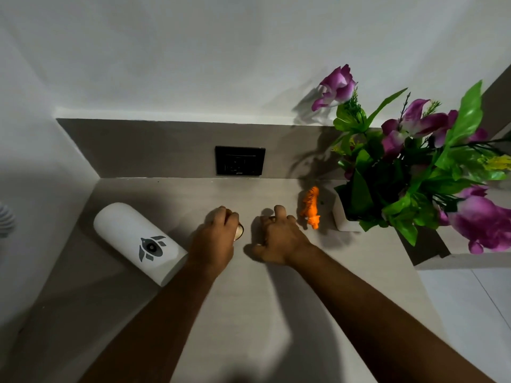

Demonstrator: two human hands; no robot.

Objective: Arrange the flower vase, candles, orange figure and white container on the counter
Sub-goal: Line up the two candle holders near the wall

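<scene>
Here both hands sit mid-desk, in front of the black socket [240,160] on the backsplash, each on a small candle. The left hand [217,241] is curled over one candle [239,231], whose pale rim peeks out at the knuckles, so its grip is closed on that candle. The right hand [279,239] is cupped low over something small; I take it for the second candle, but the fingers hide it and I cannot tell whether its grip has closed. The orange figure [311,206] lies just right of that hand, between it and the vase [344,217], which stands well right of the socket near the desk's edge. The white container [138,241] lies on its side well left of the socket, close to the left wrist. The likely mishaps: the right hand, swinging outward, could knock the figure or brush the low leaves and tip the vase; the left forearm could nudge the container, which, being round, might roll. The desk [249,299] is pale, smooth and matte, set in a dim corner of white walls.
</scene>
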